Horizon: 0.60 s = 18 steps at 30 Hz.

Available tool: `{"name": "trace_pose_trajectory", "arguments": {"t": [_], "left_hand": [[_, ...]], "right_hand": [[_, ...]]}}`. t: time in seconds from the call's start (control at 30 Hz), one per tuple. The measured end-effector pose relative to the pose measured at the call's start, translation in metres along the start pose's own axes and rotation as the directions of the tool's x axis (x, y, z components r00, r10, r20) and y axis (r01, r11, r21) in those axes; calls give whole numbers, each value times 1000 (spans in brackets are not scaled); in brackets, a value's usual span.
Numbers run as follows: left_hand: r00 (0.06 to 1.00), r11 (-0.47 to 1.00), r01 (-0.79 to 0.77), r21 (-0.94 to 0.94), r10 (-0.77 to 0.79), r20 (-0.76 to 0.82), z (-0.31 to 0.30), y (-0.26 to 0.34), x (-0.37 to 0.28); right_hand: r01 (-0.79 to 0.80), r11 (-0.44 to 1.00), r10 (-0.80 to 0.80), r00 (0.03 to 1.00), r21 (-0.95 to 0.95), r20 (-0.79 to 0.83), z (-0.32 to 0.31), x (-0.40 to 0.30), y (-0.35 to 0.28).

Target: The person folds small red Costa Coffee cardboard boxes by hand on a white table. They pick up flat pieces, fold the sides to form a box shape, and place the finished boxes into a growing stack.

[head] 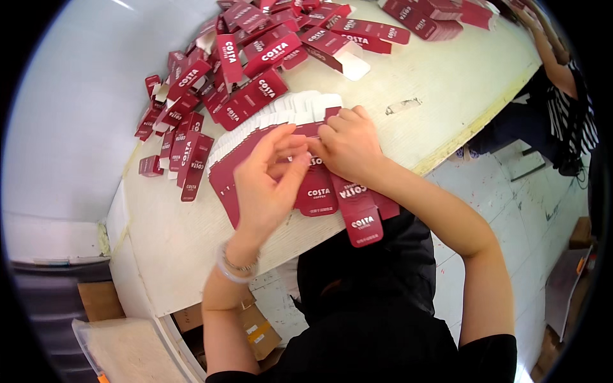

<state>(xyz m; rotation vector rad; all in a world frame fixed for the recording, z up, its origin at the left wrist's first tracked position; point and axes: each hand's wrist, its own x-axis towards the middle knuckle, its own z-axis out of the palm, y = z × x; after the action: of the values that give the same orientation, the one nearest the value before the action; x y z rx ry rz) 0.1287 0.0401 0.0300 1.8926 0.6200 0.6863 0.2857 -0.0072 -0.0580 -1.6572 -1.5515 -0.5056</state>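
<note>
A fanned stack of flat, unfolded red Costa Coffee cartons (318, 194) with white end flaps (292, 107) lies before me on the table. Over the stack is my left hand (273, 174), its fingers curved and apart, with nothing plain between them. Its fingertips come close to the thumb of my right hand (349, 143). My right fingers are curled over the upper part of a single red carton (359, 210), whose lower end juts past the table's near edge. The hand hides the carton's middle.
A heap of folded red boxes (239, 57) fills the far left of the table (421, 134), against the wall. More flat cartons (421, 19) are stacked at the far right. Another person (558, 76) works by the right edge. Cardboard boxes (258, 330) stand below the table.
</note>
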Motion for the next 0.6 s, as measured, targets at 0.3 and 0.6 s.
{"name": "trace_pose_trajectory", "arguments": {"t": [0.3, 0.6], "left_hand": [[903, 970, 71, -231, 36, 428, 22, 10, -50], [995, 812, 14, -584, 46, 88, 24, 21, -75]], "right_hand": [[97, 892, -13, 982, 441, -189, -96, 30, -64], [15, 700, 128, 981, 714, -145, -113, -4, -71]]}}
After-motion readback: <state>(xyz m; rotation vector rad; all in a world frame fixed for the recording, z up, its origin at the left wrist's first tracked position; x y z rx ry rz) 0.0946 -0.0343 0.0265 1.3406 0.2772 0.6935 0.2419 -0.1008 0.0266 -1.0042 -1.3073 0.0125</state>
